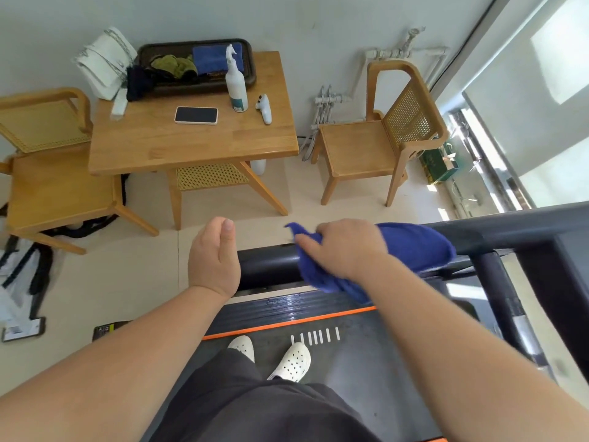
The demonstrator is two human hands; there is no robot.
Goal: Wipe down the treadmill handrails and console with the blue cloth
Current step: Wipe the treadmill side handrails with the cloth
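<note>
The blue cloth (417, 247) is draped over the dark treadmill handrail (271, 266) that runs across the lower middle of the view. My right hand (344, 247) presses on top of the cloth and grips a fold of it. At the rail's left end hovers my left hand (214, 260), fingers loosely curled, holding nothing. The rail continues to the right (516, 229) and meets a dark upright post. Below the rail lie the treadmill belt (350, 362) with an orange stripe and my white shoes. No console is visible.
A wooden table (191, 141) stands ahead with a phone (196, 115), a white spray bottle (236, 84), a white controller and a dark tray (197, 65) of cloths. Wooden chairs stand at the left (47, 180) and right (382, 138). Bags and cables lie on the floor left.
</note>
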